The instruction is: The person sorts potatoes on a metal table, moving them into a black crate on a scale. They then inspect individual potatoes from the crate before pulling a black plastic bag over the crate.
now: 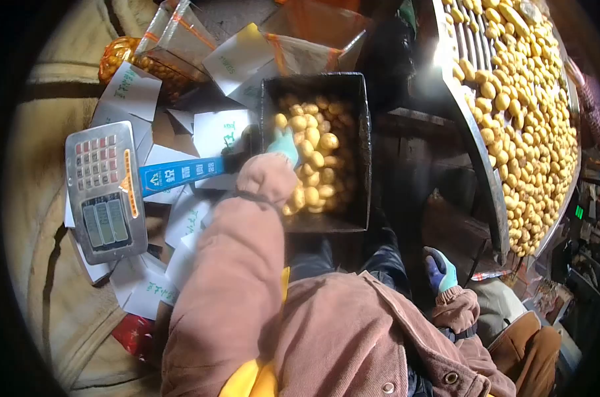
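Note:
My left hand (285, 147), in a pale green glove, reaches into a dark box (367, 152) from its left side. The visible fingers look a little apart and lie against the yellow potatoes (316, 159); one potato (281, 121) sits right at the fingertips. Their undersides are hidden. At the right, my right hand (440, 270), in a green glove with dark purple on the fingers, hangs beside my leg. Its fingers are loosely bent, with the thumb apart and nothing visible in them.
A scale display with keypad (108, 192) stands on a blue post (181, 175) left of the box. White cartons (131, 92) with green writing lie around it. A metal sorting table (469, 126) heaped with potatoes curves along the right. Another person's sleeve (596, 112) shows beyond it.

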`<action>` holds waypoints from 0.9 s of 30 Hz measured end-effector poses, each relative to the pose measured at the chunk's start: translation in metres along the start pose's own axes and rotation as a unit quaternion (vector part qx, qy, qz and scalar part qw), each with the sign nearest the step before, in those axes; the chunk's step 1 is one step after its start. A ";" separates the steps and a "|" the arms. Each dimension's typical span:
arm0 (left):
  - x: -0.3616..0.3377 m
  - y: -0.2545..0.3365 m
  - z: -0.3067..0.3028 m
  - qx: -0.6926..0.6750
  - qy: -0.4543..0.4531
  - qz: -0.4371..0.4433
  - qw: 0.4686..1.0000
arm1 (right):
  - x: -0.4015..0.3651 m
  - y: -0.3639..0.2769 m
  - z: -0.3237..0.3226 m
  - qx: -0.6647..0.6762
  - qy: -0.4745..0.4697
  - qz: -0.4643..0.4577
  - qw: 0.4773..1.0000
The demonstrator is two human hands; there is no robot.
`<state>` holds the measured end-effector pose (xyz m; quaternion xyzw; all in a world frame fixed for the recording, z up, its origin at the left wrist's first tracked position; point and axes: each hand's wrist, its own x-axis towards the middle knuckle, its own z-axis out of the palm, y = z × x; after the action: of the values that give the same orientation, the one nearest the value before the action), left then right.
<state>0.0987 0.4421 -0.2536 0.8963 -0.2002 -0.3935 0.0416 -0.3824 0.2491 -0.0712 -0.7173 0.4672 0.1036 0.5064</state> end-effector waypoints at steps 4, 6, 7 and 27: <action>-0.020 -0.007 -0.032 -0.475 0.009 -0.095 0.875 | -0.001 0.031 -0.002 -0.027 0.019 -0.005 0.999; -0.023 0.003 -0.055 -0.621 0.007 -0.142 0.771 | 0.011 0.042 0.001 0.010 0.020 0.017 1.000; -0.015 0.002 -0.060 -0.519 0.038 -0.058 0.852 | 0.020 0.044 0.002 -0.006 0.016 0.001 1.000; -0.066 0.085 -0.093 -0.530 -0.022 0.111 0.840 | 0.108 -0.061 0.003 0.035 -0.033 -0.166 0.985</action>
<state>0.0979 0.3819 -0.1247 0.6999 -0.0599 -0.4521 0.5496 -0.2757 0.1936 -0.1007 -0.7629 0.3278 0.0253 0.5566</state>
